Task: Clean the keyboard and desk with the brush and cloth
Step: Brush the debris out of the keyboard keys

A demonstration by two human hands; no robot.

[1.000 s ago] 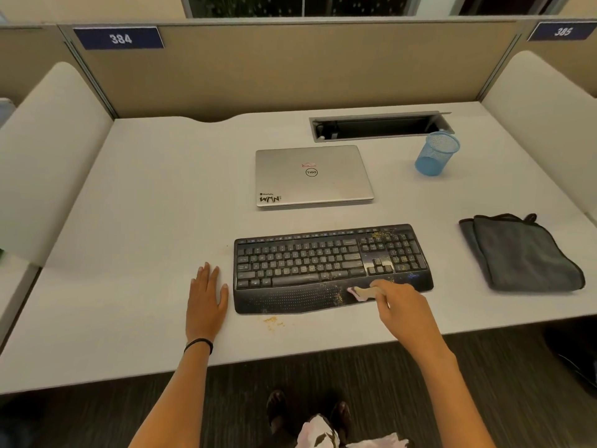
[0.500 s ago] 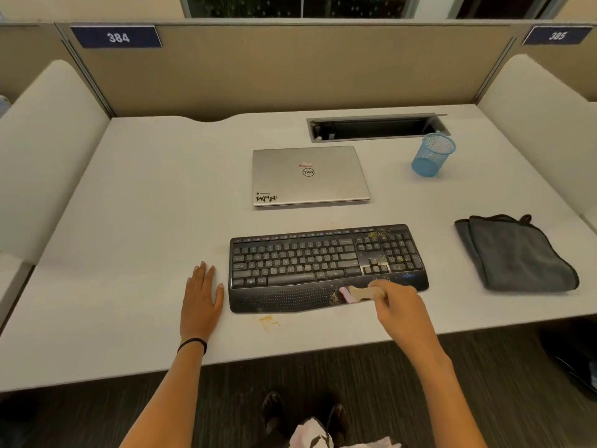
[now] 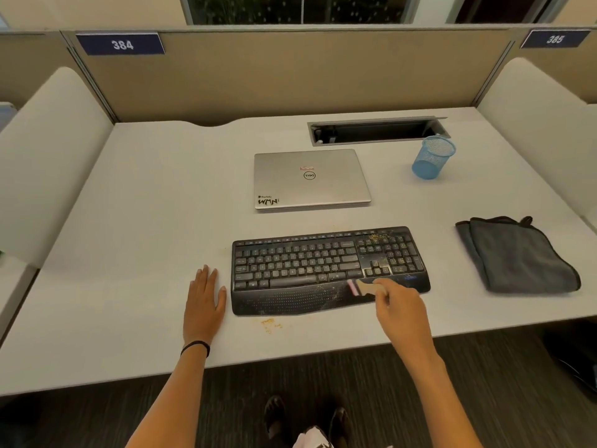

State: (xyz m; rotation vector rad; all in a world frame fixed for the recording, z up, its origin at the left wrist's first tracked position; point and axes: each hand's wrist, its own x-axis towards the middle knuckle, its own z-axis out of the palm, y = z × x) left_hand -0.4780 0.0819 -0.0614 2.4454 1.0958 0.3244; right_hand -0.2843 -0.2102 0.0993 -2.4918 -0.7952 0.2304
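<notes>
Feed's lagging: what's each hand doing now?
Left hand: open, flat on the desk.
Right hand: holds the brush at the keyboard.

Your left hand (image 3: 204, 299) lies flat, palm down, fingers straight. Your right hand (image 3: 400, 310) reaches forward, apparently pinching the brush (image 3: 363, 287).

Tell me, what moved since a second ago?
Hardly anything. The right hand still holds the brush on the palm rest of the keyboard, shifting only slightly. Nothing was picked up or let go. The left hand stays flat on the desk beside the keyboard; the crumbs, cloth, laptop and blue cup have not moved.
</notes>
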